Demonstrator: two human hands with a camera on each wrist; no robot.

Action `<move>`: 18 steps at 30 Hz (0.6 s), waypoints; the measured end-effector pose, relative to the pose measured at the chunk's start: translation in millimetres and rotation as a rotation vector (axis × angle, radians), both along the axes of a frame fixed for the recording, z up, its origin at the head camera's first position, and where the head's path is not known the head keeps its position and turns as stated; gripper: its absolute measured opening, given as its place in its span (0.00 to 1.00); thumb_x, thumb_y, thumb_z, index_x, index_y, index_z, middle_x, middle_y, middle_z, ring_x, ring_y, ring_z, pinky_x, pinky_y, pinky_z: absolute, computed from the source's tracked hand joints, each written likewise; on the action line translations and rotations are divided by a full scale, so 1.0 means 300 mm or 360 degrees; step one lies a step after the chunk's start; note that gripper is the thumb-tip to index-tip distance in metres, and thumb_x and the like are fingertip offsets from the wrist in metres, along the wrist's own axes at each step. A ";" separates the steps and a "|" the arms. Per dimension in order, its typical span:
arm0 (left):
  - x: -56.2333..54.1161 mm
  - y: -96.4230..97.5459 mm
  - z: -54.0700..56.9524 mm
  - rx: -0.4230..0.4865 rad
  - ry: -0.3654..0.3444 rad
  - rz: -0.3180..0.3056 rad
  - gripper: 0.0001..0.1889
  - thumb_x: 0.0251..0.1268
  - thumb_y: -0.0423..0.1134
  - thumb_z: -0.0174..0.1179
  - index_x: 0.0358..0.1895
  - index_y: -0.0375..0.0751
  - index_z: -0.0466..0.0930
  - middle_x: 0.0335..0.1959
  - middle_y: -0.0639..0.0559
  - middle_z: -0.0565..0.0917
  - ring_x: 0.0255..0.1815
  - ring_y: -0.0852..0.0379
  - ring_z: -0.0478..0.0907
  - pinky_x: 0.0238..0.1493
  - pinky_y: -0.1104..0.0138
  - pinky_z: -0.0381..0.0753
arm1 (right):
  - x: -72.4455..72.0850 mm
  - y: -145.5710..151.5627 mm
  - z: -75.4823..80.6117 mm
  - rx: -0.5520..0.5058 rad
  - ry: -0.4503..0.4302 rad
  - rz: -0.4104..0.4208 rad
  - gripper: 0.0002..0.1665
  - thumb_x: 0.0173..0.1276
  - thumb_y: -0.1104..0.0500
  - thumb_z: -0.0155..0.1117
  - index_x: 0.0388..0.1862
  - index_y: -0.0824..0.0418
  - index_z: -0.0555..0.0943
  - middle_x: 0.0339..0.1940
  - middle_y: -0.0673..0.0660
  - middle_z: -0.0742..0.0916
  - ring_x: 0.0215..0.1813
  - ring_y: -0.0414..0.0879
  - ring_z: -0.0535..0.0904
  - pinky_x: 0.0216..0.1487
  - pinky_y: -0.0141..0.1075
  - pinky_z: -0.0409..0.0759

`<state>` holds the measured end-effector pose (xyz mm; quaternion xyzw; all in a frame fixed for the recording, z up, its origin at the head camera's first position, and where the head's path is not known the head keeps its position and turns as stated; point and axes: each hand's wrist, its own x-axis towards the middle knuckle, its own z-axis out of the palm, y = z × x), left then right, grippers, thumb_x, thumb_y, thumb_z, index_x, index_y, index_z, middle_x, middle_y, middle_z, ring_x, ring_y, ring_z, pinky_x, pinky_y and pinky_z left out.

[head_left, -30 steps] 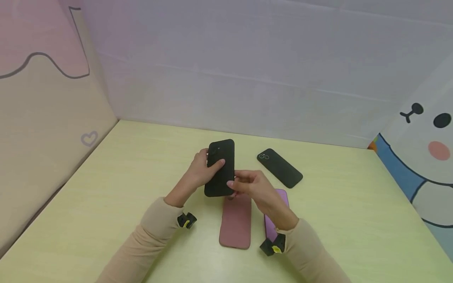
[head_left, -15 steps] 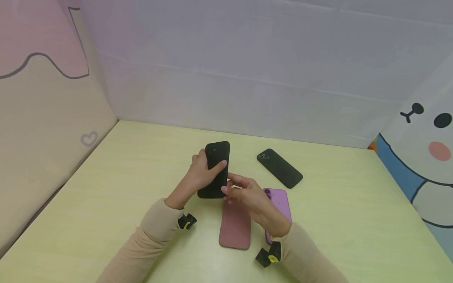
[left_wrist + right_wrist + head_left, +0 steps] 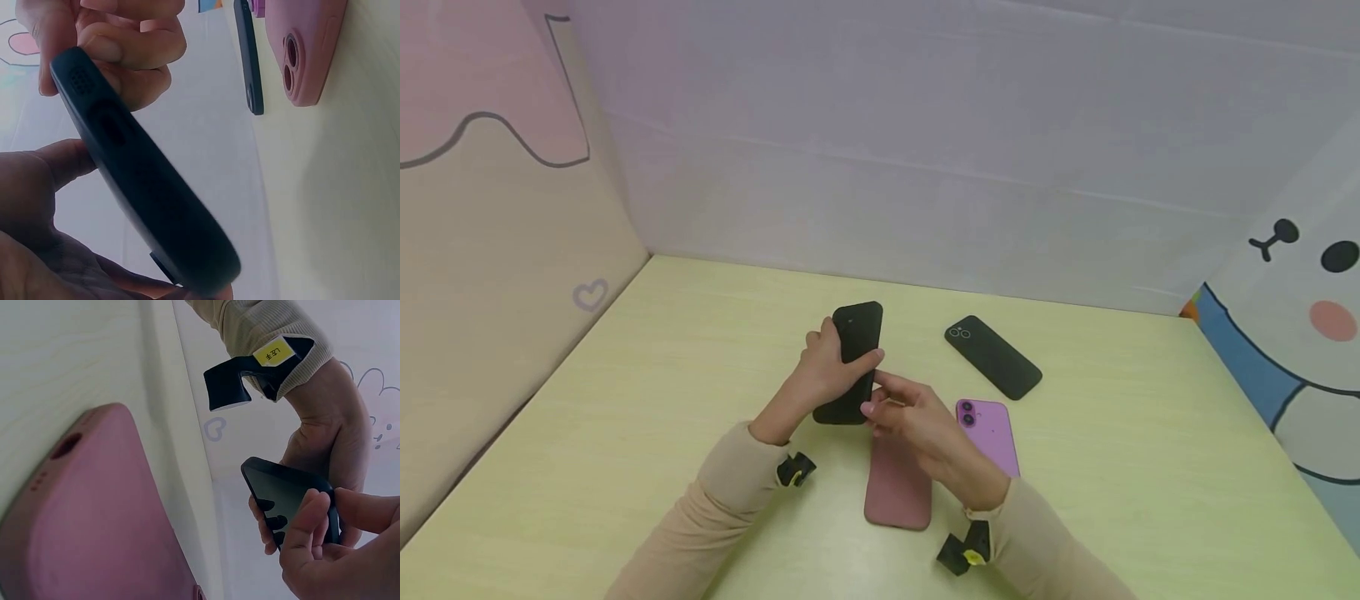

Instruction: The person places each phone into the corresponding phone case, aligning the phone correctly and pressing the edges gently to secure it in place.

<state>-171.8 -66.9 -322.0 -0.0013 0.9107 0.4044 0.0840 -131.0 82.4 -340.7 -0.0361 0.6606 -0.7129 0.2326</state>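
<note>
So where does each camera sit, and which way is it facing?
Head: worn on the person's head, facing forward and down over the table; left hand, right hand and both sleeves show.
Left wrist: worn there, facing the port end of the black phone; parts of both hands show.
Right wrist: worn there, facing across the pink phone towards the black phone; both hands and the left sleeve show.
Shared: both wrist views show the black phone and the pink phone.

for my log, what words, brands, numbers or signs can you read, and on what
Yellow label on left wrist mount: characters, too small to read.
Yellow tag on right wrist mount: too small to tell.
None readable on held phone, pink one, purple one, far black one.
</note>
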 end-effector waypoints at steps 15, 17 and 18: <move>0.000 -0.030 0.009 -0.0116 0.0058 -0.0034 0.42 0.61 0.52 0.54 0.65 0.21 0.47 0.55 0.25 0.64 0.53 0.34 0.69 0.53 0.49 0.71 | -0.001 0.026 -0.010 0.0068 0.0102 0.0144 0.26 0.62 0.70 0.53 0.61 0.70 0.67 0.33 0.50 0.78 0.36 0.41 0.79 0.41 0.34 0.76; -0.004 -0.032 0.005 -0.0161 0.0052 -0.0024 0.43 0.62 0.52 0.54 0.66 0.21 0.45 0.58 0.24 0.62 0.56 0.30 0.67 0.54 0.47 0.70 | -0.003 0.039 -0.012 0.0151 0.0159 0.0124 0.25 0.62 0.70 0.54 0.60 0.70 0.69 0.34 0.52 0.79 0.37 0.41 0.79 0.43 0.34 0.77; -0.006 -0.032 0.003 -0.0183 0.0043 -0.0021 0.44 0.62 0.52 0.54 0.67 0.21 0.43 0.59 0.23 0.61 0.58 0.29 0.65 0.56 0.46 0.69 | -0.003 0.046 -0.012 0.0206 0.0194 0.0111 0.25 0.61 0.69 0.54 0.59 0.69 0.70 0.35 0.53 0.79 0.38 0.42 0.79 0.44 0.33 0.76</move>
